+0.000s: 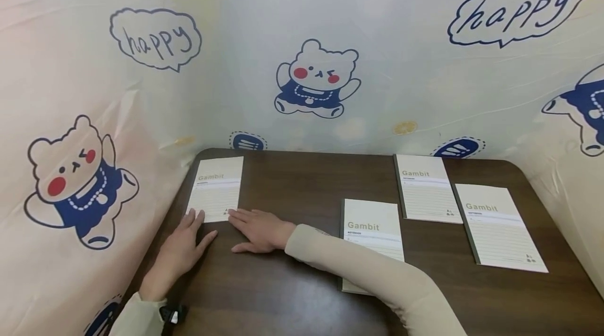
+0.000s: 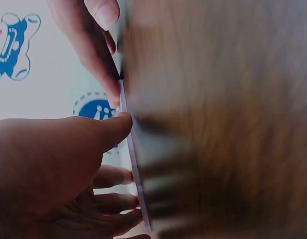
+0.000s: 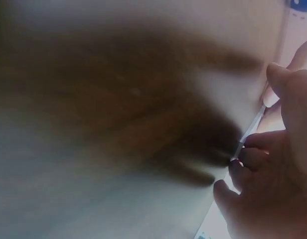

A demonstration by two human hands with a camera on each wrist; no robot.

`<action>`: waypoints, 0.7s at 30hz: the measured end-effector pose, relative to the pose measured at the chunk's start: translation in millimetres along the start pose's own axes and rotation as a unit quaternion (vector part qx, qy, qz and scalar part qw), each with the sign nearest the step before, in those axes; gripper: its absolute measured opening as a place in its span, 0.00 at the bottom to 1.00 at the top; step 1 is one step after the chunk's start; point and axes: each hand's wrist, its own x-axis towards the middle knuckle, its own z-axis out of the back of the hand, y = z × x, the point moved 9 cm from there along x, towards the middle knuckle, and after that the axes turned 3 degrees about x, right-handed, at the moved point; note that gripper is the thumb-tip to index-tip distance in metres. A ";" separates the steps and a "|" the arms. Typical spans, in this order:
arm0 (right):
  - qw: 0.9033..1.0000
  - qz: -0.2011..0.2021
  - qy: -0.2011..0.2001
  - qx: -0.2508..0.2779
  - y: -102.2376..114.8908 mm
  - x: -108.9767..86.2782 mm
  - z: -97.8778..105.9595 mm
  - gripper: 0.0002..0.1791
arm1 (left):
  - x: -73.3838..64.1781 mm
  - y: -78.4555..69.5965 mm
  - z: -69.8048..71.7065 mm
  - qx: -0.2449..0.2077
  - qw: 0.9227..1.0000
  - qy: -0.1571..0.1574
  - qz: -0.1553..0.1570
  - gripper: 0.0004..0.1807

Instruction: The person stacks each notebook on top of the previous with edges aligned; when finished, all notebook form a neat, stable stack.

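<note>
A white "Gambit" notebook (image 1: 217, 189) lies flat at the far left of the dark wooden table. My left hand (image 1: 179, 247) is at its near left corner, fingers extended and fingertips at the near edge. At the near right corner, the fingertips of my right hand (image 1: 261, 230) touch the cover, fingers straight and thumb apart. From the left wrist, the notebook shows as a thin pale edge (image 2: 136, 174) beside the left fingertips. The right wrist view is dark and blurred, with a thin notebook edge (image 3: 252, 124) by the right fingers.
Under my right sleeve (image 1: 358, 260) lies another notebook (image 1: 373, 220), partly covered. Two more notebooks, one at the back (image 1: 427, 194) and one at the right (image 1: 502, 231), lie beyond it. A patterned cloth (image 1: 406, 89) hangs behind the brown table (image 1: 292, 189).
</note>
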 end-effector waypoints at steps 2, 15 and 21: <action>1.000 0.000 0.006 -0.005 0.1 -9.2 -1.7 0.46 | -4.0 -6.8 -1.4 0.002 1.000 -0.001 -0.005 0.43; 0.997 -0.014 0.038 -0.063 8.0 -83.4 -8.5 0.50 | -46.4 -62.7 -6.5 -0.012 0.998 -0.018 -0.058 0.40; 0.997 -0.018 0.030 -0.064 6.4 -100.7 -10.3 0.50 | -55.9 -76.2 -8.1 -0.020 0.998 -0.018 -0.064 0.39</action>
